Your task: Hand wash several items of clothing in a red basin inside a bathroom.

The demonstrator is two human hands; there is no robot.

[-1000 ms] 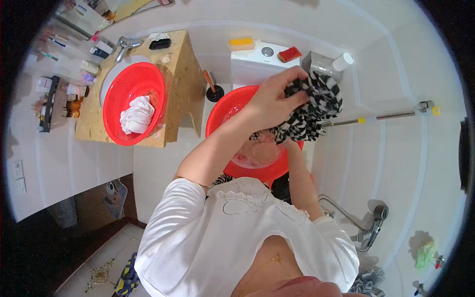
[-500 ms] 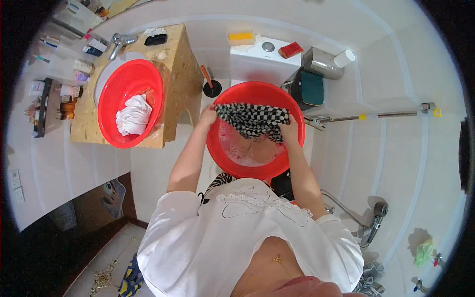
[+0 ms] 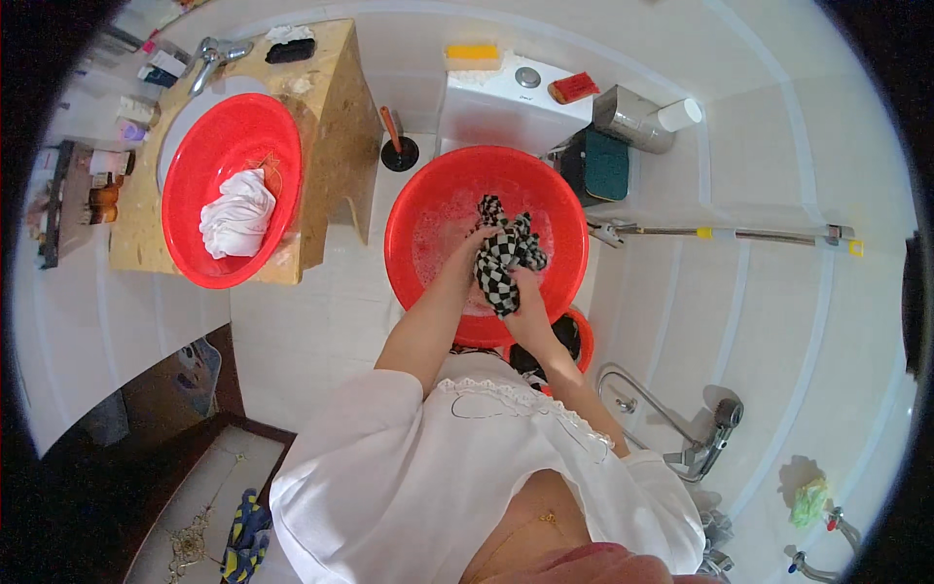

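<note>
A black-and-white checkered cloth (image 3: 504, 255) is bunched up over a big red basin (image 3: 567, 229) of sudsy water. My left hand (image 3: 471, 248) closes on the cloth's left side. Lower down on the right, my right hand (image 3: 526, 294) grips the same bundle. The cloth hangs in crumpled folds between both hands, and its lower end covers some of my fingers. Pinkish water with foam shows around it inside the basin.
On the stone counter (image 3: 336, 97) at left, a smaller red basin (image 3: 180, 209) holds a crumpled white cloth (image 3: 238, 214). A plunger (image 3: 399, 153) stands beyond the big basin's left side. A second red tub (image 3: 581, 336) with dark items sits near my right forearm. A shower head (image 3: 728, 413) hangs at right.
The checkered cloth was stretched wide between my hands; now it is gathered into a bundle. Both hands have come together and lower over the basin.
</note>
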